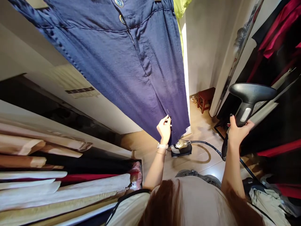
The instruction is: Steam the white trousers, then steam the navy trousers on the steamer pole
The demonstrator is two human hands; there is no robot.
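Left hand (pixel 164 129): grip closed, thumb and fingertips pinched on the lower front of the dark blue garment (pixel 122 66), just beside its centre line. Right hand (pixel 237 130): grip wrapped around the handle of the black steamer (pixel 252 92), its broad head raised above my knuckles and lying crosswise.

Key relation: the garment hung to the left of my right grip and ahead of me, well apart from the steamer head, with bare wall and floor showing between. Its long axis ran from the buttoned waistband at the top of the view down and slightly rightward to the hem, near my left grip. So the left hand was the nearer one, at the low end; most of the length lay above it. I could not tell whether the lower part was split into legs, as the view foreshortened it there.

Farther out: the steamer base (pixel 181 150) sat on the floor (pixel 150 146) just beyond my left wrist, a dark hose (pixel 208 145) curving rightward from it. A red stool (pixel 205 98) stood beyond; hanging clothes (pixel 56 188) filled the lower left.
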